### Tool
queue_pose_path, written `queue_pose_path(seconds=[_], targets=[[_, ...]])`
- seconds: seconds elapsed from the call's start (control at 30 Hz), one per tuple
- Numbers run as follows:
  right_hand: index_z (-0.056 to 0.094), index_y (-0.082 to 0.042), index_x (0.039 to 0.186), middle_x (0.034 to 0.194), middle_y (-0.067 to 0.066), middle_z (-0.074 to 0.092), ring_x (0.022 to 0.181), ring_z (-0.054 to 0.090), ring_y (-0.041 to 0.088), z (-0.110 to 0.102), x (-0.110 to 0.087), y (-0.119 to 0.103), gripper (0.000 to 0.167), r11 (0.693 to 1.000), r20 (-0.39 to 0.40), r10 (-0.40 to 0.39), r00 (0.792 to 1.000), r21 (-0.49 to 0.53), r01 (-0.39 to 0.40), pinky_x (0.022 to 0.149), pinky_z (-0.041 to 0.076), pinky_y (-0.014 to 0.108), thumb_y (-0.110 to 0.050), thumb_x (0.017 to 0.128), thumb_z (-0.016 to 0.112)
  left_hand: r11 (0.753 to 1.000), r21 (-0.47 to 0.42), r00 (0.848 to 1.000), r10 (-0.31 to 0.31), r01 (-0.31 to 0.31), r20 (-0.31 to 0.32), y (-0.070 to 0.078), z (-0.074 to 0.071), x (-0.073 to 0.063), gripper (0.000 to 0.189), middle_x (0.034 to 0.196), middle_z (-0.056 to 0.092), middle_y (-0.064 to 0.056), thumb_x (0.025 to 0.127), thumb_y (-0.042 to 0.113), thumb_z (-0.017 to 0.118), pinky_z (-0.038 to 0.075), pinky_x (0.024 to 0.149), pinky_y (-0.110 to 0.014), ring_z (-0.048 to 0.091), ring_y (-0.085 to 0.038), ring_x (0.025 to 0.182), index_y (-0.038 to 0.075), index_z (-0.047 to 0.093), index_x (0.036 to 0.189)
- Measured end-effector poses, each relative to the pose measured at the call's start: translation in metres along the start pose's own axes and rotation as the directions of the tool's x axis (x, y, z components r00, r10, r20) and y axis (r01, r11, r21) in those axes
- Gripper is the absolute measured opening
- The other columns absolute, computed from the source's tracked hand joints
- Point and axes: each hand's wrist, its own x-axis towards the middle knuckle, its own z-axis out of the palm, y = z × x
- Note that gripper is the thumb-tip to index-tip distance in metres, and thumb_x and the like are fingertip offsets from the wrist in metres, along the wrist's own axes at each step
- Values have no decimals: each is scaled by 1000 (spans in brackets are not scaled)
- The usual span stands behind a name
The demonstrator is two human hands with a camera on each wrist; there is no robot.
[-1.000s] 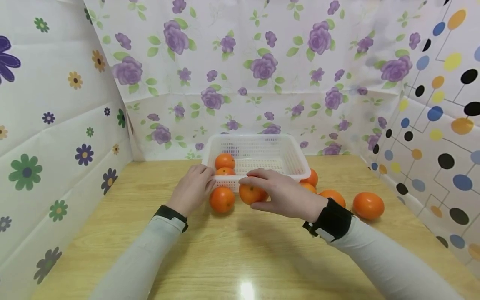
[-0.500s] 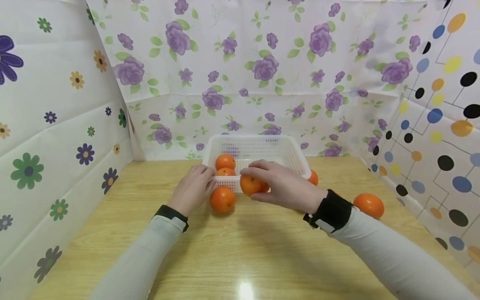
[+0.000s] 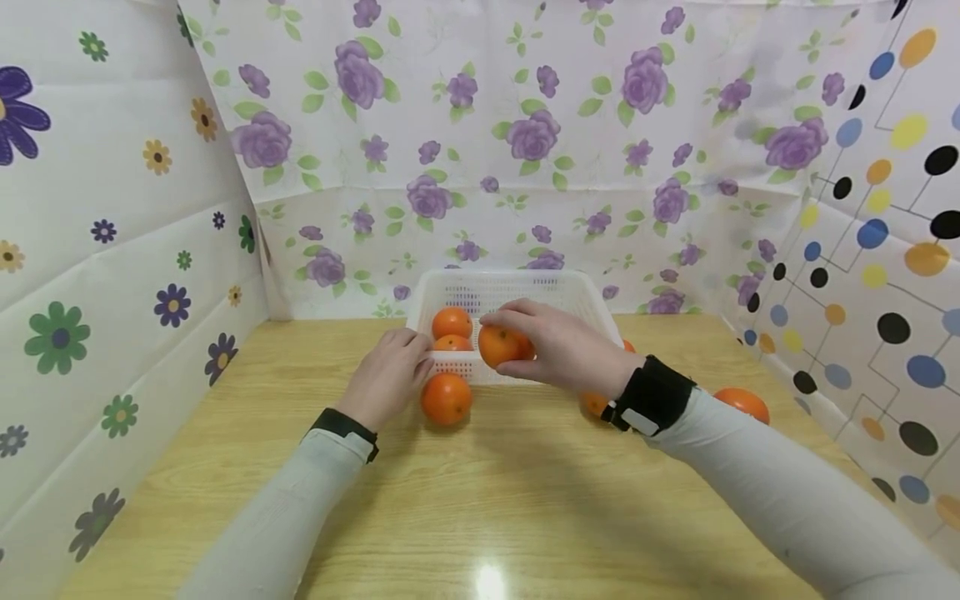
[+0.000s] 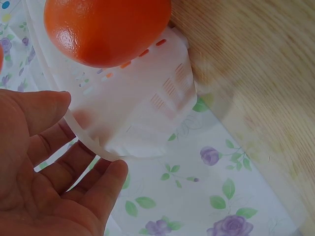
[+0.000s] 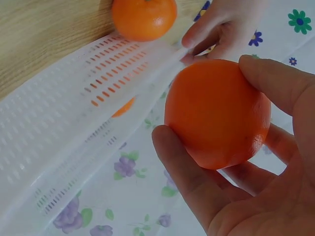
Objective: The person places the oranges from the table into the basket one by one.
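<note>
A white perforated plastic basket (image 3: pixel 525 290) stands on the table by the back cloth. My left hand (image 3: pixel 385 375) grips the rim at its near left corner, the thumb on one side and the fingers on the other in the left wrist view. In my right hand (image 3: pixel 570 346) is an orange (image 5: pixel 216 115), held between thumb and fingertips. It overlaps the basket's near rim in the head view, raised over it. Inside the basket, at the left, lie an orange (image 3: pixel 452 322) and another orange (image 3: pixel 453 342). One more orange (image 3: pixel 446 399) sits on the table before the near wall.
On the right of the wooden table (image 3: pixel 420 517) lie further oranges: one orange (image 3: pixel 742 402) beyond the forearm, one orange (image 3: pixel 595 404) partly behind the right wrist, one orange (image 3: pixel 628 345) beside the basket. Patterned cloths (image 3: pixel 465 175) enclose the back and both sides.
My right hand has lifted the orange up and slightly away from me, from in front of the basket's near wall to above its rim. The left hand stays at the corner.
</note>
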Motion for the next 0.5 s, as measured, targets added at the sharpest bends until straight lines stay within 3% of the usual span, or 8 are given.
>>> queue_pose_path(seconds=[0.23,0.5], targets=[[64,-8,152,145,18,64,119,68,29,-3,15,11,60,999,9,37,999,-3,-37,99,61,42,-22,99,88,1000,4,1000,0,0,0,0,0,0,21,127,68,-14,108,17,75,55,112,-50,59,-34,121,6,72,126],[61,-11,157,150,17,62,125,65,31,-4,28,21,62,990,70,144,987,-20,-143,102,59,44,-27,102,84,1000,14,1000,3,-3,1,1,0,1,23,127,68,-15,108,16,75,55,112,-49,60,-34,121,5,71,127]])
